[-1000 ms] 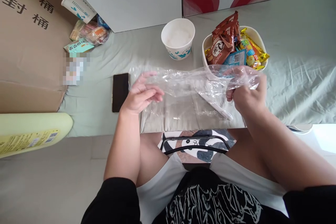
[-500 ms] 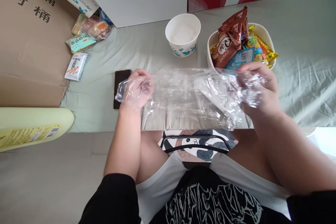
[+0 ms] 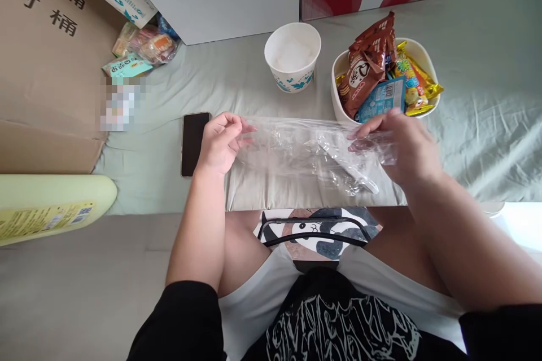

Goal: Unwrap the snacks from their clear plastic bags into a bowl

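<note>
1. Stretching the clear film [image 3: 292, 144] sideways between two hands, I have it low over the front edge of the bench [image 3: 486, 141], around the middle of that edge. From out here I cannot tell whether it is a bag or a single sheet.
2. My left hand [image 3: 218, 144] has its grip pinched on the film's left end, thumb against fingers, just beside the phone [image 3: 195, 144].
3. My right hand [image 3: 412, 152] has its grip on the other end; the fingertips show through the plastic, but their exact contact is hard to make out.
4. Seen through the film, a slim white tool [image 3: 349, 162] lies slantwise near the front edge, with crumpled plastic beside it.
5. Farther from that edge stand a paper cup [image 3: 293, 80] and, just past my right hand, a white bowl [image 3: 337, 106] of snack packets [image 3: 359, 76].
6. I judge the film almost weightless, limp, slippery and quick to cling or crease; a hard tug might tear it.
7. I would hold it by the outer corners, thumb over fingertips, with light, even tension, and clear of the tool's tip.
</note>
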Demonstrator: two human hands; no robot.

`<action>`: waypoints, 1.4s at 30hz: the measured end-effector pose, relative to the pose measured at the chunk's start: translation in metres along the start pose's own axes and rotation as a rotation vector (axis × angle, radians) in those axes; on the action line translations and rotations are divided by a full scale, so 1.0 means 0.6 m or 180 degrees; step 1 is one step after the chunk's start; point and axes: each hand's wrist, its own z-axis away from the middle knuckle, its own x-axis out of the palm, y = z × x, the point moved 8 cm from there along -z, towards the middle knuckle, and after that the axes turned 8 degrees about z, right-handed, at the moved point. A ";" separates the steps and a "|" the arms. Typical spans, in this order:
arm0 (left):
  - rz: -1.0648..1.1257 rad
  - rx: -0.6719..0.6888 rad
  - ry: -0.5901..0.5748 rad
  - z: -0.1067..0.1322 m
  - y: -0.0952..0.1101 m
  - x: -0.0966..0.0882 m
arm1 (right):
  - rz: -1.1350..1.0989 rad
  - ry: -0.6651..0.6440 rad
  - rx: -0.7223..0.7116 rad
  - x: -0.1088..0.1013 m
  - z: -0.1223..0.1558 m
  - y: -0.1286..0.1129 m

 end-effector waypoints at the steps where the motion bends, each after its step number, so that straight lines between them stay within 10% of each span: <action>1: -0.0034 -0.0067 -0.0002 0.001 -0.001 0.001 | 0.0084 0.0007 -0.0004 0.000 0.000 0.001; 11: 0.0252 -0.0279 0.0644 -0.005 0.006 -0.021 | 0.0056 0.0133 -0.0715 -0.016 0.000 -0.011; 28: 0.0637 -0.0237 0.0896 0.007 0.013 -0.008 | 0.2693 0.0549 -0.1277 0.022 0.015 -0.029; 34: 0.0176 -0.0142 0.0794 0.003 0.010 -0.013 | 0.2288 0.0907 -0.1467 0.014 0.028 -0.044; 42: -0.0258 0.0057 0.0732 -0.004 -0.002 -0.013 | 0.0691 0.0411 -0.0819 0.031 0.017 -0.011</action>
